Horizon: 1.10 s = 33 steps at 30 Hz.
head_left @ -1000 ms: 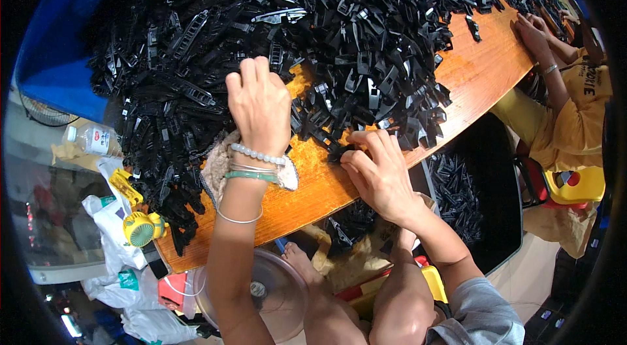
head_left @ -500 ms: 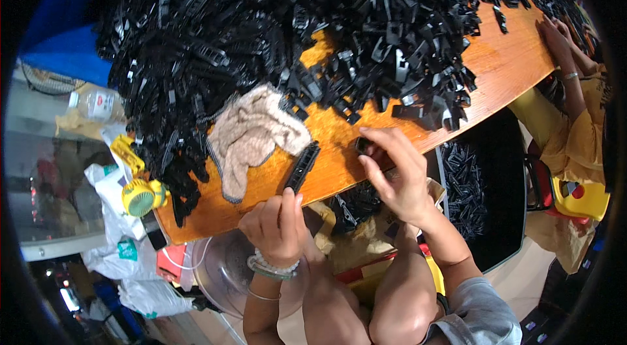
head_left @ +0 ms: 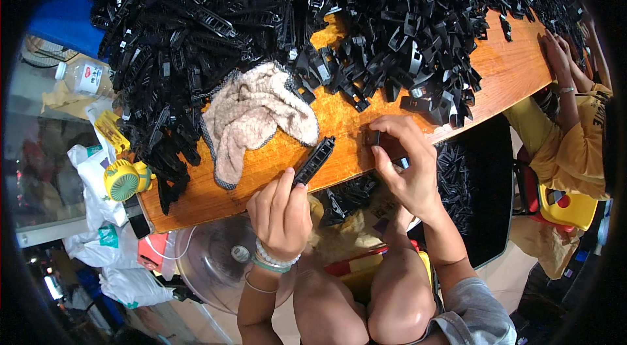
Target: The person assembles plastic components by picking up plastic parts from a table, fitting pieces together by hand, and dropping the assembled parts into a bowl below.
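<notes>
My left hand (head_left: 282,214), with a beaded bracelet at its wrist, is closed on one end of a long black plastic part (head_left: 315,161). The part slants up over the wooden table's front edge, its slotted side showing. Between thumb and forefinger my right hand (head_left: 410,165) pinches a small black plastic piece (head_left: 373,138), partly hidden by the fingers. The two pieces are a short gap apart. Just beyond the long part, a crumpled beige cloth (head_left: 258,113) with a dark stitched edge lies on the wooden table (head_left: 346,124).
A big heap of black plastic parts (head_left: 261,25) covers the table's far side. Under the front edge stands a black bin (head_left: 486,195) of parts. A yellow fan (head_left: 124,178) and a bottle (head_left: 88,77) are at left; another person's hands (head_left: 556,51) are at far right.
The long part has turned, so more of its slotted side faces up. My right hand still pinches the small piece, now a little closer to level with it. The whole view has shifted slightly.
</notes>
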### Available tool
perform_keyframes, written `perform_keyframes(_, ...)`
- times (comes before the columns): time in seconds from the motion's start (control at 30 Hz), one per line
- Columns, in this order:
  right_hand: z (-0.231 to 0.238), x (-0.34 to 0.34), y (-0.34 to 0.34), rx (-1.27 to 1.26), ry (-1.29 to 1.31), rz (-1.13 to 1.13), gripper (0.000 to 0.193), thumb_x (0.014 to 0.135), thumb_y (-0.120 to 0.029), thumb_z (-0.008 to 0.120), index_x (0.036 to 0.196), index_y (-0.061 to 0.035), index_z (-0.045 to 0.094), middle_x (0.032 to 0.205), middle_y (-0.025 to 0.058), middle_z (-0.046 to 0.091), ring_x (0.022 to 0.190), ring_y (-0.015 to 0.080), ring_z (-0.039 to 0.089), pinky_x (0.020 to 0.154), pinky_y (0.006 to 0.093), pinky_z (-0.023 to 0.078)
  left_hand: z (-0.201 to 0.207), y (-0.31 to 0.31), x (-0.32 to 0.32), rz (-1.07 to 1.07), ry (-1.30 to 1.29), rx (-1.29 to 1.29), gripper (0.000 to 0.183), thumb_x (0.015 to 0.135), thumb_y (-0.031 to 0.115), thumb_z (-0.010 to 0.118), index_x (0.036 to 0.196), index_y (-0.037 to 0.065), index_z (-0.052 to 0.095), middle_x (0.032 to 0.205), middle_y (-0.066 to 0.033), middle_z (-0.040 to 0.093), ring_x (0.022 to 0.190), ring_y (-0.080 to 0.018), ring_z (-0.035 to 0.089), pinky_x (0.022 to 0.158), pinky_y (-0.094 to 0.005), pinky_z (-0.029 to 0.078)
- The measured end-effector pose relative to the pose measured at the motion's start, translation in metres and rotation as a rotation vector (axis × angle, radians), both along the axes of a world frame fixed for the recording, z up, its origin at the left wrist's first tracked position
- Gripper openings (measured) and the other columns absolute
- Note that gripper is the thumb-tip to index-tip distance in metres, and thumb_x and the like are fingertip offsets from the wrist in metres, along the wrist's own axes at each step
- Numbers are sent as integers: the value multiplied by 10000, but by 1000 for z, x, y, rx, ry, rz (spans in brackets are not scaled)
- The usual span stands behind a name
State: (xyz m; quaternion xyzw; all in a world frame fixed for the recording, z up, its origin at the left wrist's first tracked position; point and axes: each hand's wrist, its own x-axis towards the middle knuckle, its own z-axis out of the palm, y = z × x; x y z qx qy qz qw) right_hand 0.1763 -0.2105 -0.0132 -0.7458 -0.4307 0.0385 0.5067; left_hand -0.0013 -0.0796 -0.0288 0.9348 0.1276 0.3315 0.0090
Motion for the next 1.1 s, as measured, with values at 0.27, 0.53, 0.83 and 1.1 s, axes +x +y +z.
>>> perform_keyframes(0.27,-11,-2,3,-5,136,-12,273,804,48,653,1073,11,619,1044,151,624,951,295,641,839,330,505,9,3,-21,13,-149,-385,255,784,-59,739,984,11,596,1032,-190,704,894,-340,659,832,-400,514)
perform_keyframes(0.53,-13,7,-4,20,108,-46,272,859,54,635,1126,1,634,1098,56,620,982,133,591,848,236,457,-19,0,-199,657,-455,-1261,246,830,-89,655,1074,-76,632,1002,-135,685,885,-184,651,799,-323,545)
perform_keyframes(0.83,-18,14,-5,-42,213,-17,273,896,41,615,1168,34,610,1172,64,594,1066,129,560,957,239,400,-173,27,-324,926,747,-1150,27,733,1,738,710,-12,739,572,-87,669,508,-166,643,502,-299,519)
perform_keyframes(1.1,-15,13,-6,0,39,-10,288,829,86,642,1105,2,639,1151,78,587,958,124,548,795,223,432,-69,22,-246,554,43,-1503,310,715,-120,706,1008,-20,705,962,-102,702,881,-174,661,785,-279,526)
